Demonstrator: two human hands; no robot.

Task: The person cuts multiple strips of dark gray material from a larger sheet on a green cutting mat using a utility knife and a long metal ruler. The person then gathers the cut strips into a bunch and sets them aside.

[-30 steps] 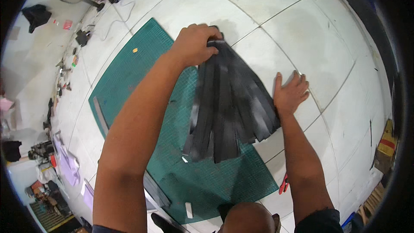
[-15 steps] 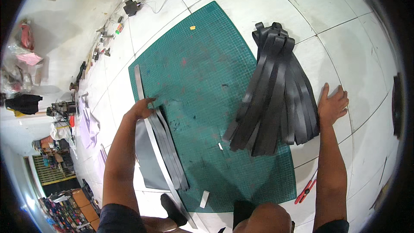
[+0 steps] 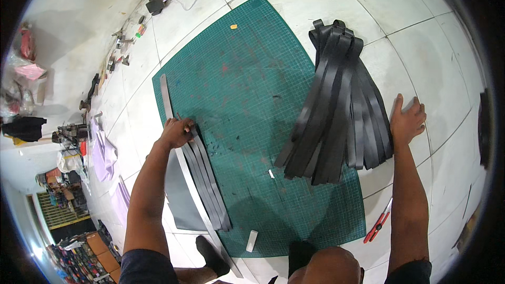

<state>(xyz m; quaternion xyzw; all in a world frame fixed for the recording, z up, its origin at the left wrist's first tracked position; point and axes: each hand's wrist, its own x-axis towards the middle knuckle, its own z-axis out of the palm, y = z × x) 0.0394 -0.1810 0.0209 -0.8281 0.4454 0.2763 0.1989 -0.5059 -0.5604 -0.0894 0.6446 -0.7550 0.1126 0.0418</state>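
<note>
My left hand point(image 3: 178, 132) is closed at the far ends of several dark strips point(image 3: 206, 181), its fingers pinching them on the mat. Close beside the strips lies a long metal ruler point(image 3: 195, 200), passing under my left wrist. A wider dark sheet point(image 3: 181, 194) of the same look sits to the ruler's left. My right hand point(image 3: 407, 122) rests on the tiled floor with fingers spread, holding nothing. Just left of it a large bundle of black strips point(image 3: 336, 110) is fanned out, partly over the green cutting mat point(image 3: 236, 79).
A red cutter point(image 3: 377, 227) lies on the tiles near my right forearm. On the mat are a white block point(image 3: 252, 241), a small white piece point(image 3: 271, 173) and a yellow scrap point(image 3: 234, 27). Lilac cloth point(image 3: 103, 152) and small tools line the left side. My foot point(image 3: 212, 256) is near the ruler's end.
My left hand's fingers have closed from an outstretched pose onto the strip ends. My right hand stays spread on the floor. The whole view has shifted slightly.
</note>
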